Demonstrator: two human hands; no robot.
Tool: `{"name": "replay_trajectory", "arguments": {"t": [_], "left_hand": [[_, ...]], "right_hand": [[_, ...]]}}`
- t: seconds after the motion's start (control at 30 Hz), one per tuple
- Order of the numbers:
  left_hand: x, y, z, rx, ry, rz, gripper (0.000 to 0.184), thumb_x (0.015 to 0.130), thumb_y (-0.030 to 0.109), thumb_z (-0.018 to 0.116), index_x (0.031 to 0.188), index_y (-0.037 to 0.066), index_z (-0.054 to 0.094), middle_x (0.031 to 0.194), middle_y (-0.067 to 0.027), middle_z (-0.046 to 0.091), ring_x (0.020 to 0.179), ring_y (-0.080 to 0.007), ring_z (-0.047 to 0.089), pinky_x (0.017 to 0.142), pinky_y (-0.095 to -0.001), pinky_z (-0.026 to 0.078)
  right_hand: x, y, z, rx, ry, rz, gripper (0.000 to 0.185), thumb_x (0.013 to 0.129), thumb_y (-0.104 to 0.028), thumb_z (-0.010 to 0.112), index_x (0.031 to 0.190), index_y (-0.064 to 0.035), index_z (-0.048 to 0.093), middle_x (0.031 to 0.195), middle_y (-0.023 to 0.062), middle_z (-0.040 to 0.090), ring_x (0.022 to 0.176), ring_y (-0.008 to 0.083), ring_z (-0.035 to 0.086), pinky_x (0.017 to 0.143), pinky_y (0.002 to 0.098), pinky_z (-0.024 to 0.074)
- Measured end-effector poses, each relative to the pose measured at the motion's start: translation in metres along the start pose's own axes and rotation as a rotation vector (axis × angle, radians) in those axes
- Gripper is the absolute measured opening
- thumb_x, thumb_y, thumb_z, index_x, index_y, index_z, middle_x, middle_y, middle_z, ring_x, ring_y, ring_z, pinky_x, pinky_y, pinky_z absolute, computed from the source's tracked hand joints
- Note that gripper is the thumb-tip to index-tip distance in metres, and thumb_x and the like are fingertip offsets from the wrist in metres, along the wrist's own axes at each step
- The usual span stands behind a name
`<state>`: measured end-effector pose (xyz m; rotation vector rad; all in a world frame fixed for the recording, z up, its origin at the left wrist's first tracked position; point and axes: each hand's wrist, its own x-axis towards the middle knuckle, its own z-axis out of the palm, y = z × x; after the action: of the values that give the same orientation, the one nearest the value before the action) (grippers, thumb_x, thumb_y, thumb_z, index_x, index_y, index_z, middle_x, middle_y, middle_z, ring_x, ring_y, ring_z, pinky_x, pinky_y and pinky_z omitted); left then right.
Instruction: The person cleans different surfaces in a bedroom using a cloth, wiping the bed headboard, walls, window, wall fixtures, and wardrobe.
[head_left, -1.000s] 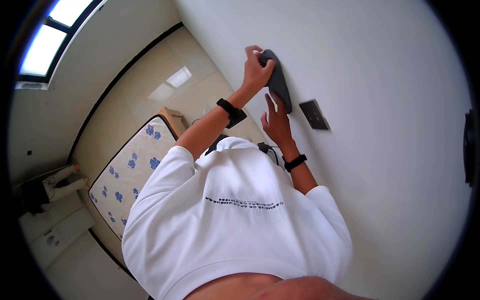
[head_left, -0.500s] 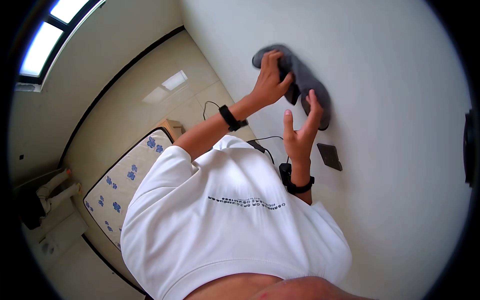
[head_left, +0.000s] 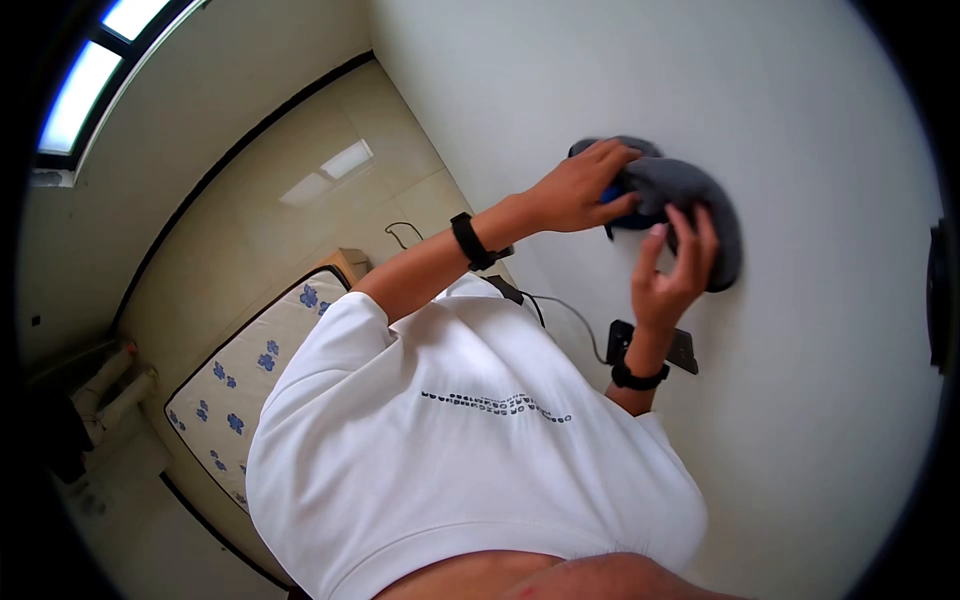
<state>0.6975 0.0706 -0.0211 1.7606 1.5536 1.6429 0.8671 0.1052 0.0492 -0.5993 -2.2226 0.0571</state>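
A grey, curved soft item (head_left: 685, 185) with a blue part (head_left: 615, 195) is at the upper right, over or against a pale surface. My left hand (head_left: 588, 190) grips its left side, fingers over the grey part and thumb by the blue. On its lower right part, the bent fingers of my right hand (head_left: 675, 270) press, with the thumb raised nearby. The item hides some fingertips. Both wrists wear black bands. Close to the right wrist is a dark rectangular item (head_left: 683, 352).
A flower-patterned mattress (head_left: 250, 385) lies at the left, beside a wooden edge (head_left: 350, 265). A grey cable (head_left: 575, 310) runs near my right wrist. A window (head_left: 85, 95) is at the upper left. Another dark object (head_left: 938, 300) stands at the far right.
Both hands and the grey item have moved right and somewhat down in the view. The item has turned and spread, so its curved shape and blue part now show.
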Motion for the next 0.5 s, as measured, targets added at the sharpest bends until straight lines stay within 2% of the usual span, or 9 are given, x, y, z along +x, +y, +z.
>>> {"name": "replay_trajectory", "arguments": {"t": [0.07, 0.1, 0.13, 0.2, 0.23, 0.33, 0.37, 0.43, 0.5], "left_hand": [[0.017, 0.016, -0.010, 0.028, 0.079, 0.137, 0.057, 0.088, 0.027, 0.068, 0.133, 0.002, 0.044, 0.130, -0.0197, 0.048, 0.119, -0.0370, 0.050, 0.097, -0.0441, 0.046], [0.022, 0.016, -0.011, 0.009, 0.105, 0.161, 0.065, 0.083, 0.024, 0.072, 0.137, 0.004, 0.043, 0.136, -0.0190, 0.043, 0.124, -0.0373, 0.045, 0.101, -0.0453, 0.043], [0.024, 0.011, -0.010, 0.009, 0.101, 0.166, 0.065, 0.083, 0.024, 0.072, 0.137, 0.004, 0.043, 0.136, -0.0190, 0.043, 0.124, -0.0373, 0.045, 0.101, -0.0453, 0.043], [0.024, -0.001, 0.002, 0.093, 0.311, 0.162, 0.071, 0.077, 0.020, 0.075, 0.137, 0.002, 0.043, 0.134, -0.0183, 0.044, 0.123, -0.0391, 0.043, 0.103, -0.0442, 0.041], [0.021, -0.013, 0.007, 0.101, 0.330, 0.144, 0.075, 0.071, 0.010, 0.074, 0.138, 0.003, 0.041, 0.135, -0.0185, 0.044, 0.126, -0.0401, 0.041, 0.107, -0.0442, 0.037], [-0.003, -0.056, 0.017, 0.192, 0.316, 0.108, 0.074, 0.070, 0.006, 0.070, 0.138, 0.003, 0.041, 0.134, -0.0195, 0.044, 0.126, -0.0404, 0.041, 0.108, -0.0460, 0.036], [-0.015, -0.077, 0.023, 0.179, 0.331, 0.058, 0.072, 0.071, 0.005, 0.069, 0.138, 0.002, 0.041, 0.135, -0.0206, 0.044, 0.126, -0.0411, 0.041, 0.108, -0.0462, 0.036], [-0.043, -0.116, 0.026, 0.112, 0.278, -0.233, 0.071, 0.073, 0.010, 0.069, 0.137, 0.001, 0.040, 0.133, -0.0229, 0.044, 0.124, -0.0423, 0.043, 0.107, -0.0458, 0.037], [-0.073, -0.170, 0.029, 0.200, 0.094, -0.459, 0.055, 0.084, 0.017, 0.067, 0.131, -0.002, 0.045, 0.128, -0.0263, 0.043, 0.125, -0.0446, 0.043, 0.106, -0.0458, 0.039]], "right_hand": [[0.016, 0.002, 0.002, -0.027, 0.120, -0.060, 0.022, 0.090, -0.007, 0.062, 0.111, -0.0015, 0.067, 0.123, 0.0206, 0.057, 0.108, 0.0325, 0.059, 0.091, 0.0404, 0.0486], [0.022, 0.003, 0.005, 0.011, 0.121, -0.051, 0.022, 0.090, -0.007, 0.062, 0.110, -0.0020, 0.067, 0.123, 0.0204, 0.057, 0.108, 0.0324, 0.059, 0.091, 0.0403, 0.0484], [0.027, 0.004, 0.011, 0.048, 0.120, -0.043, 0.021, 0.089, -0.007, 0.063, 0.109, -0.0025, 0.068, 0.123, 0.0202, 0.057, 0.108, 0.0323, 0.059, 0.091, 0.0402, 0.0482], [0.022, 0.010, 0.026, -0.022, 0.122, -0.063, 0.020, 0.089, -0.008, 0.064, 0.108, -0.0029, 0.069, 0.122, 0.0191, 0.057, 0.108, 0.0324, 0.059, 0.092, 0.0404, 0.0477], [0.022, 0.013, 0.034, -0.088, 0.112, -0.088, 0.019, 0.088, -0.008, 0.064, 0.106, -0.0034, 0.069, 0.121, 0.0180, 0.057, 0.108, 0.0325, 0.058, 0.093, 0.0406, 0.0472], [0.017, 0.006, 0.064, -0.227, 0.154, -0.074, 0.013, 0.085, -0.009, 0.067, 0.098, -0.0078, 0.070, 0.115, 0.0140, 0.059, 0.101, 0.0305, 0.059, 0.086, 0.0396, 0.0471], [0.012, 0.007, 0.076, -0.179, 0.106, -0.059, 0.012, 0.084, -0.009, 0.067, 0.096, -0.0090, 0.069, 0.113, 0.0122, 0.060, 0.098, 0.0295, 0.060, 0.084, 0.0394, 0.0466], [0.000, 0.010, 0.105, -0.139, -0.005, -0.068, 0.010, 0.084, -0.007, 0.065, 0.093, -0.0097, 0.068, 0.106, 0.0082, 0.063, 0.090, 0.0280, 0.063, 0.078, 0.0387, 0.0485], [-0.008, 0.011, 0.133, -0.046, -0.164, -0.097, 0.011, 0.083, -0.004, 0.064, 0.093, -0.0069, 0.067, 0.100, 0.0098, 0.065, 0.076, 0.0294, 0.066, 0.065, 0.0381, 0.0532]]}}
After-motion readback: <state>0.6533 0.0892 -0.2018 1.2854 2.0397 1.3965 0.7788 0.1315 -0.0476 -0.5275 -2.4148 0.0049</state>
